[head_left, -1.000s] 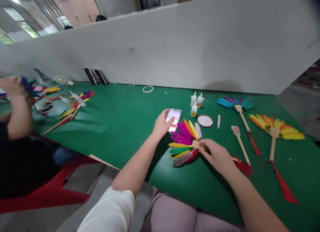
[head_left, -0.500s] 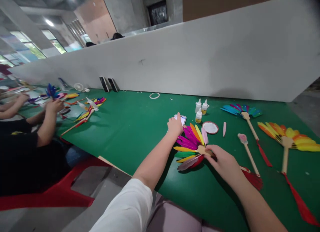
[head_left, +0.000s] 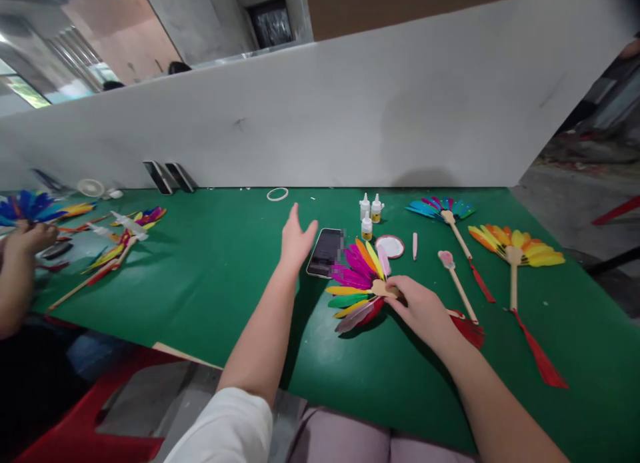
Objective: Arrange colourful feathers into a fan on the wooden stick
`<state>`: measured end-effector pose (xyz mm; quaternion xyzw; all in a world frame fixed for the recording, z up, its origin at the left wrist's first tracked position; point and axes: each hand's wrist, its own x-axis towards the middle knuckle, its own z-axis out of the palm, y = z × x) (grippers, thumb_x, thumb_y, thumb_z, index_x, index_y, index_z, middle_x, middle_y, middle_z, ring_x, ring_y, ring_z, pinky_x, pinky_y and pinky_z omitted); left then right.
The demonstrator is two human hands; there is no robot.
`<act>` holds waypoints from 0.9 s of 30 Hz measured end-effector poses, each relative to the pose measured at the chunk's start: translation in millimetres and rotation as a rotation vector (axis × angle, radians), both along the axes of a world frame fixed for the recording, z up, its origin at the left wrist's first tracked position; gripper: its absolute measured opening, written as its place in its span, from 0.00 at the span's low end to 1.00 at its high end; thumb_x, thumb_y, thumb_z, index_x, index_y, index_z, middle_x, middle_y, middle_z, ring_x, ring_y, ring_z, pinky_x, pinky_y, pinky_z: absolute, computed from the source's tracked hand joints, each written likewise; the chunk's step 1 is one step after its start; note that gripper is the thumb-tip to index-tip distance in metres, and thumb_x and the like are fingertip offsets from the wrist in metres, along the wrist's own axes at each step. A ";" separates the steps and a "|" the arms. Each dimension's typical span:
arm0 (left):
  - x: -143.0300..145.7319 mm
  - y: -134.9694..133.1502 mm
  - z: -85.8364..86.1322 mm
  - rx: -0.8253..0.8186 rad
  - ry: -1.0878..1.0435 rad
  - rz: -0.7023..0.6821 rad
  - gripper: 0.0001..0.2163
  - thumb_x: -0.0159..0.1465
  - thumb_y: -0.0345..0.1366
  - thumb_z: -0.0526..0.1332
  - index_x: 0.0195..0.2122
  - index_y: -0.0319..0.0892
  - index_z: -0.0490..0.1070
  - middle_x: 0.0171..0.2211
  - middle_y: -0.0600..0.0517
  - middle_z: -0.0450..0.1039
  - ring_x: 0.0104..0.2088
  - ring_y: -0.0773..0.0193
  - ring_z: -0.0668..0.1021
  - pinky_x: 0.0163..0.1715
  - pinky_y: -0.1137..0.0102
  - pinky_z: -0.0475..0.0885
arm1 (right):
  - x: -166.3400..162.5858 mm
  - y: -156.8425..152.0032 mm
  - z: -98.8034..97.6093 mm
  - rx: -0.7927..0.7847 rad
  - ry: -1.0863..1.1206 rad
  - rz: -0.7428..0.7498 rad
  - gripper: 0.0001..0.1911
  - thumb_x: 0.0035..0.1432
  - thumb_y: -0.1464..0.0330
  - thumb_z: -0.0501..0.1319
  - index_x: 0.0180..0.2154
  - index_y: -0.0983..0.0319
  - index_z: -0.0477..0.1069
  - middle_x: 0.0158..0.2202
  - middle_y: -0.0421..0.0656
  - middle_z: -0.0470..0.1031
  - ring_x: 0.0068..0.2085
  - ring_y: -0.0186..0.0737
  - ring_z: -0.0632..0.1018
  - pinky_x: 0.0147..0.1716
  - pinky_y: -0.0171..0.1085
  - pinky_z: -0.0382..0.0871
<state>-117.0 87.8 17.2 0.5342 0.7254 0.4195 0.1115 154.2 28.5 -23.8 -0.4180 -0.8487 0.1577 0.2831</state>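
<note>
I judge the multicoloured feather fan with wooden handle (head_left: pixel 357 280) nearly done, its feathers spread just left of my right hand (head_left: pixel 420 310), whose fingertips pinch its hub, while my left hand (head_left: pixel 295 240) hovers open-fingered beside the black smartphone (head_left: pixel 325 252).

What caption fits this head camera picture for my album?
On a green table, the right hand holds a rainbow feather fan while the open left hand hovers beside a dark phone.

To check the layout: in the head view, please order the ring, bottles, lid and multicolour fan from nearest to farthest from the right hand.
From the right hand:
1. Multicolour fan, under its fingers.
2. Lid, just behind the fan.
3. Bottles, farther back.
4. Ring, far back left.
</note>
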 end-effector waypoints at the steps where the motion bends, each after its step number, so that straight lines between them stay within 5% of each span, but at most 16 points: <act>1: -2.5 -6.2 2.3 0.063 -0.122 0.015 0.29 0.58 0.44 0.54 0.59 0.44 0.48 0.54 0.42 0.60 0.54 0.57 0.65 0.49 0.64 0.61 | 0.4 0.1 0.9 -0.001 -0.001 -0.011 0.08 0.52 0.69 0.56 0.38 0.60 0.65 0.35 0.43 0.73 0.34 0.39 0.75 0.30 0.35 0.67; 3: 1.0 -20.7 1.2 0.117 -0.338 -0.040 0.24 0.59 0.44 0.52 0.56 0.43 0.53 0.47 0.43 0.67 0.47 0.61 0.71 0.45 0.67 0.65 | 0.6 0.0 2.2 -0.001 -0.005 -0.025 0.08 0.52 0.70 0.56 0.37 0.60 0.65 0.35 0.43 0.73 0.34 0.39 0.75 0.29 0.35 0.67; 8: 33.8 -49.0 -15.1 -0.046 -0.679 -0.267 0.23 0.58 0.44 0.55 0.53 0.42 0.56 0.34 0.49 0.72 0.36 0.65 0.75 0.37 0.69 0.69 | -4.6 -4.1 3.2 0.048 -0.013 0.023 0.08 0.52 0.70 0.56 0.38 0.61 0.65 0.34 0.43 0.73 0.34 0.39 0.75 0.31 0.35 0.67; 12: 48.2 -55.3 -16.3 -0.165 -0.721 -0.388 0.25 0.53 0.42 0.61 0.52 0.42 0.61 0.27 0.54 0.70 0.26 0.69 0.73 0.29 0.73 0.69 | -10.3 -10.1 4.1 0.062 -0.030 0.078 0.08 0.54 0.71 0.55 0.38 0.61 0.65 0.36 0.44 0.73 0.37 0.40 0.74 0.33 0.36 0.67; 27: 47.3 -61.0 -13.1 -0.186 -0.838 -0.476 0.31 0.48 0.32 0.66 0.54 0.43 0.59 0.24 0.56 0.72 0.21 0.72 0.73 0.25 0.75 0.69 | -10.0 -10.4 -0.2 0.053 -0.035 0.108 0.07 0.55 0.72 0.54 0.38 0.61 0.63 0.37 0.44 0.72 0.38 0.41 0.73 0.35 0.37 0.67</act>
